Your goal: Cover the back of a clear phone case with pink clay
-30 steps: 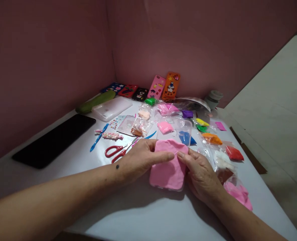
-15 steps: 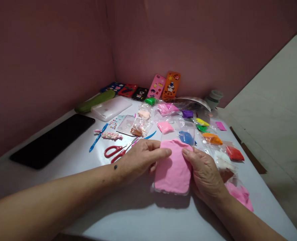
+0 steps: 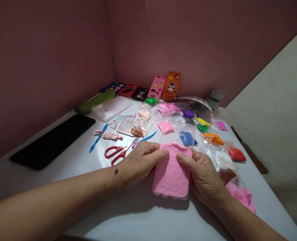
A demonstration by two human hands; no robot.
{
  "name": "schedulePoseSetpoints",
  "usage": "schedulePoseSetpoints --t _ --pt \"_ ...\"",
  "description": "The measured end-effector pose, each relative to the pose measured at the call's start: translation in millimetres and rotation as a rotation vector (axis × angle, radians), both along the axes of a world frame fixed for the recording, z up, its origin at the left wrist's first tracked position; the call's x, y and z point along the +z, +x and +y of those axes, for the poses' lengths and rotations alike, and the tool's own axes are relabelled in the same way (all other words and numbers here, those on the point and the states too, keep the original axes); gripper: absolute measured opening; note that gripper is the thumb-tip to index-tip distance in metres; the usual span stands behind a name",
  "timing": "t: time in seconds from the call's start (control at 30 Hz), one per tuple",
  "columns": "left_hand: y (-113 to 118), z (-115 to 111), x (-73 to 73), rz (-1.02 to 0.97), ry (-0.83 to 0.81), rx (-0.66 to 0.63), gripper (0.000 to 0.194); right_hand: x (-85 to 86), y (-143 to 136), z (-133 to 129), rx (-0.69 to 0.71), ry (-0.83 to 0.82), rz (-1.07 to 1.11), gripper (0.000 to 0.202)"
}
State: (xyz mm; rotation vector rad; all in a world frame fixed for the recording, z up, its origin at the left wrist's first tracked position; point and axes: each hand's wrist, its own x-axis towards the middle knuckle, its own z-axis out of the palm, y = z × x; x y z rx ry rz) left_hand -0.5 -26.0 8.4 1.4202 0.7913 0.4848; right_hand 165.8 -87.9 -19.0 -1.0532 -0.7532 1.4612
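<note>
A clear phone case point(image 3: 175, 132) is held above the table, its lower part covered by a sheet of pink clay point(image 3: 172, 177) with a ragged upper edge. My left hand point(image 3: 143, 160) grips the case's left side, thumb lying on the clay. From the right, my right hand point(image 3: 203, 170) holds the opposite side, its thumb pressed on the clay near the upper edge. Fingers of both hands are partly hidden behind the case. Through the clear top part, blue clay point(image 3: 187, 138) shows. Left of my left hand lie red-handled scissors point(image 3: 119, 154).
Bagged clay in orange point(image 3: 213, 138), red point(image 3: 236, 153) and pink point(image 3: 242, 197) lies at the right. A black phone point(image 3: 54, 140), a blue tool point(image 3: 98, 138) and a white case point(image 3: 112, 108) lie left. Decorated cases, including an orange one point(image 3: 172, 85), line the wall.
Both thumbs have shifted a little on the clay, the right one leftward. The clay's upper edge sits slightly lower, and the case's bottom end has moved slightly toward me.
</note>
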Motion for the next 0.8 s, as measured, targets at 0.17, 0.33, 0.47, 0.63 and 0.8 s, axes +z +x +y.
schedulePoseSetpoints --t 0.17,0.33,0.47,0.63,0.8 --pt "-1.2 4.2 -5.1 0.009 -0.015 0.0 0.015 -0.1 -0.7 1.0 0.007 -0.01 0.03 0.021" --pt "2.1 1.0 -7.5 -0.034 -0.062 0.012 0.015 2.9 -3.3 1.2 0.003 -0.025 0.029 0.024" --pt "2.4 -0.6 -5.0 -0.037 -0.042 0.014 0.024 5.1 -3.8 1.4 0.028 -0.023 0.009 0.024" --pt "0.2 4.0 -5.6 -0.065 -0.075 0.039 0.017 4.8 -3.2 1.1 0.008 -0.037 0.017 0.025" --pt "0.9 5.2 -5.9 -0.026 -0.045 0.096 0.012 3.6 -2.2 1.3 0.037 -0.02 0.005 0.024"
